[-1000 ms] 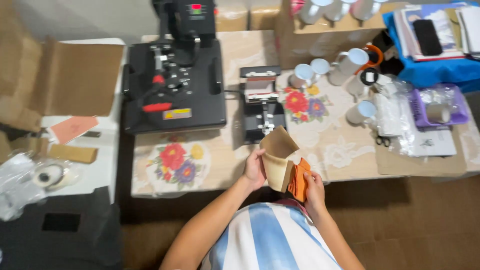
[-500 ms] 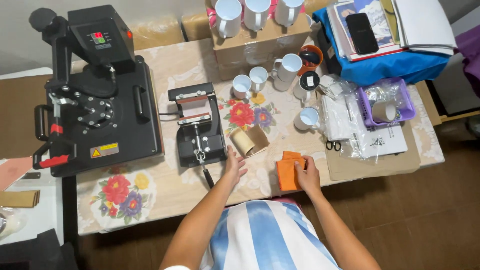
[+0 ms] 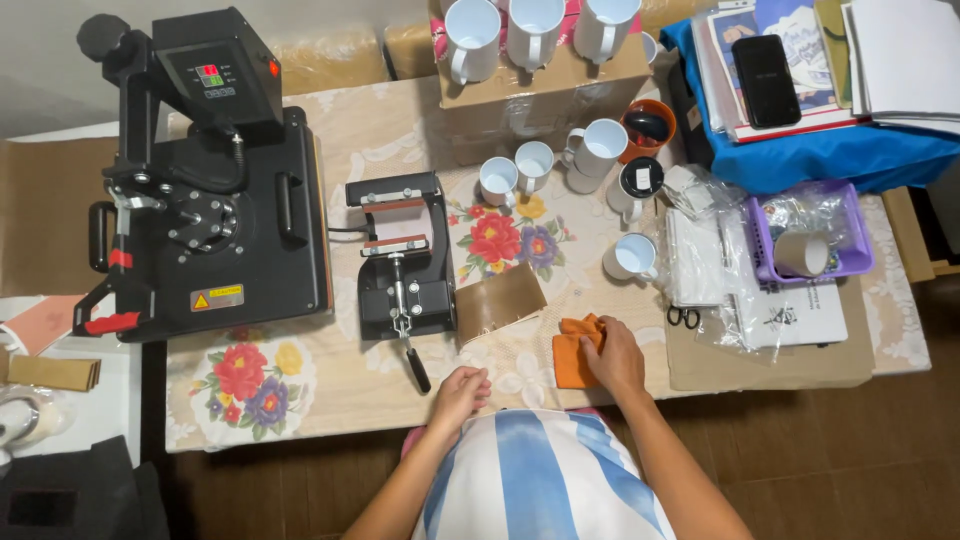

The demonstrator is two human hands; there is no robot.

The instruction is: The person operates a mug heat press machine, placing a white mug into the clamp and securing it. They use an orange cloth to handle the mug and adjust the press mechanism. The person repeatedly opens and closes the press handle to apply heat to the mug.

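Your right hand [image 3: 614,358] lies palm-down on the orange cloth [image 3: 572,352] at the near edge of the table [image 3: 350,390], fingers bent over the cloth's right side and pressing it flat; whether they pinch it or only rest on it cannot be told. Your left hand [image 3: 459,393] sits at the table edge just left of it, fingers loosely curled, holding nothing, well apart from the cloth. Just beyond both hands a brown sheet [image 3: 500,299] lies tilted on the flowered tablecloth, touching the right flank of the small black mug press [image 3: 402,255], whose handle [image 3: 413,358] points toward your left hand. To the left stands the large black flat heat press [image 3: 205,190]. Beyond the brown sheet stand several white mugs [image 3: 515,172]; 3 more white mugs stand on a cardboard box [image 3: 545,90] at the far edge. Right of your right hand lie scissors [image 3: 684,318], a purple basket [image 3: 808,240] holding 1 mug, and a black phone [image 3: 765,66] on stacked papers
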